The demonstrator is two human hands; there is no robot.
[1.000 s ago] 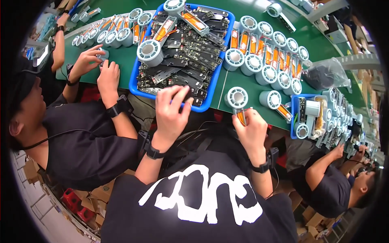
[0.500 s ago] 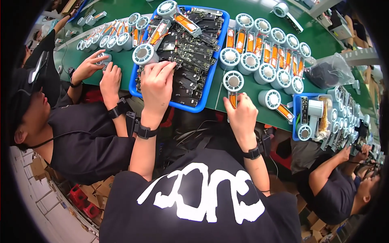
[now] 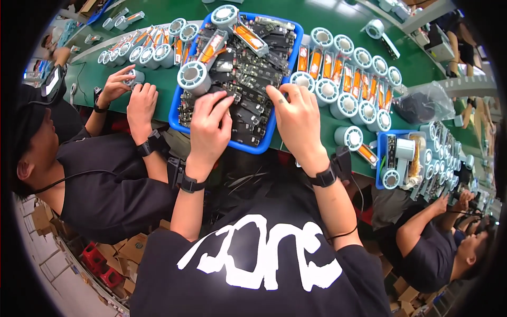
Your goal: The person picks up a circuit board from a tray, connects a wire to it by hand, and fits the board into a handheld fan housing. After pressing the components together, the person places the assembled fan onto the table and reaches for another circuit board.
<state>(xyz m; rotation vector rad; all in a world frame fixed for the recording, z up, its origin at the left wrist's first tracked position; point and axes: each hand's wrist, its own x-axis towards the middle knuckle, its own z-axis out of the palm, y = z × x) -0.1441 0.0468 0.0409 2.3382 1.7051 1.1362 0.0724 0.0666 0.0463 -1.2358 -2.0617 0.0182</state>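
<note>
A blue tray (image 3: pixel 174 113) full of dark circuit boards (image 3: pixel 259 79) lies in front of me. My left hand (image 3: pixel 210 127) is over its near part, fingers bent and closed at the end of one dark board. Across the tray's right rim reaches my right hand (image 3: pixel 298 121). Its fingers are bent and slightly apart, the tips by the boards, with nothing plainly held. Above my left fingers, a grey round-headed unit (image 3: pixel 194 77) with an orange cell rests on the boards. Another such unit (image 3: pixel 225 17) lies at the tray's far end.
Rows of similar units (image 3: pixel 346 104) stand on the green table (image 3: pixel 338 10) to the right; one unit (image 3: pixel 349 137) lies nearer. A plastic bag (image 3: pixel 425 100) and a smaller blue bin (image 3: pixel 381 161) are farther right. Co-workers sit at both sides; the left one's hands (image 3: pixel 141 105) hold a grey part.
My right hand has left the unit it touched at the tray's right and moved up and left over the rim. My left hand has shifted slightly nearer me.
</note>
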